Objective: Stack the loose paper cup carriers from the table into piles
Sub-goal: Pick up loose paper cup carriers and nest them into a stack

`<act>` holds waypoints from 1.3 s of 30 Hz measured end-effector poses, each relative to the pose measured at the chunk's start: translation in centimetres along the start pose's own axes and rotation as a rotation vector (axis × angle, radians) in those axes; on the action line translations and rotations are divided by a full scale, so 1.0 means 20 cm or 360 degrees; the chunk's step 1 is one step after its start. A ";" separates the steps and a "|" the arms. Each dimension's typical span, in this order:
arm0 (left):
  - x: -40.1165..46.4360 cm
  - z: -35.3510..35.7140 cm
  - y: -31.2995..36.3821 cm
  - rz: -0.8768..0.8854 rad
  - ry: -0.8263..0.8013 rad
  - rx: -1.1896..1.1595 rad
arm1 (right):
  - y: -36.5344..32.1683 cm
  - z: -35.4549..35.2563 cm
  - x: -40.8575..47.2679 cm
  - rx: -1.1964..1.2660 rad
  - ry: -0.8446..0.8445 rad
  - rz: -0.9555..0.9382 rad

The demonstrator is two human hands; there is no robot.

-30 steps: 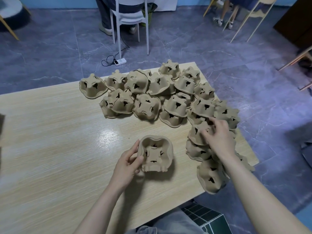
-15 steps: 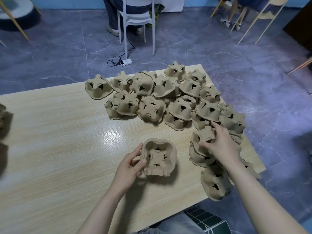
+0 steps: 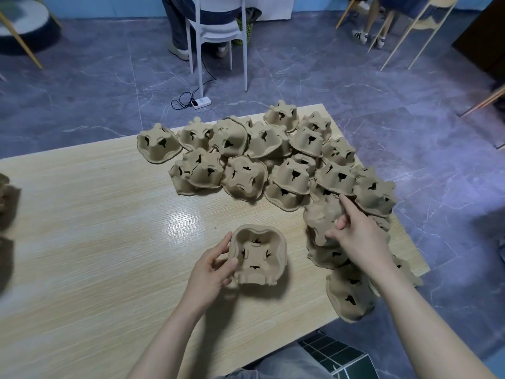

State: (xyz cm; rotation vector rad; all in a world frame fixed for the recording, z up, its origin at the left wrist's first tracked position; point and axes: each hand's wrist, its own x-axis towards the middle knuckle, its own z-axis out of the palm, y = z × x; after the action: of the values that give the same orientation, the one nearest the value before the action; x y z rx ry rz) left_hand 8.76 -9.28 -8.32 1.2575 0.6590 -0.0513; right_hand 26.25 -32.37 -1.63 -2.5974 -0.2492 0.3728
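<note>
A long pale wood-grain table (image 3: pixel 95 242) fills most of the view, set on a grey marbled tile floor (image 3: pixel 355 86). Beyond the table's far edge stands a white plastic chair (image 3: pixel 216 31) with a seated person's legs behind it, and a white power strip with a black cable (image 3: pixel 200 102) lies on the floor just past the table.

Across the far and right part of the table spreads a heap of loose brown moulded-pulp cup carriers (image 3: pixel 273 160), overlapping one another, mostly upside down with their dark cut-outs showing; it runs from well beyond the left hand round to beneath the right forearm, where one carrier overhangs the table's near right edge.

In front of the left hand, apart from the heap, sits a single brown pulp carrier lying open side up (image 3: pixel 259 254). The left hand (image 3: pixel 210 272) grips its near left wall, thumb curled against the rim and fingers bent around the outside.

The right hand (image 3: pixel 355 236) reaches into the heap's right side and pinches a blurred brown pulp carrier (image 3: pixel 322 214): the thumb presses its near face while the forefinger lies along its far upper edge, the other fingers curled behind. That carrier appears raised slightly above those under it, though the blur makes contact hard to judge.
</note>
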 end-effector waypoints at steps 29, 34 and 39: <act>-0.07 -0.11 0.00 0.0099 0.0313 0.0021 | -0.05 0.35 -0.09 0.0697 -0.0185 -0.0030; -0.06 -0.12 0.01 0.0052 0.0284 0.0030 | -0.05 0.32 -0.13 0.0893 0.0025 0.0004; -0.07 -0.12 0.04 0.0064 0.0211 0.0057 | -0.16 0.25 -0.29 0.0997 0.0203 -0.0221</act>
State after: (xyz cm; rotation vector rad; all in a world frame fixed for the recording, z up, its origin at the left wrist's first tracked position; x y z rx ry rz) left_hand 6.86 -7.43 -7.27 1.3162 0.7494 0.0539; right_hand 18.95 -28.67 -2.99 -1.9658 -0.2230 0.1923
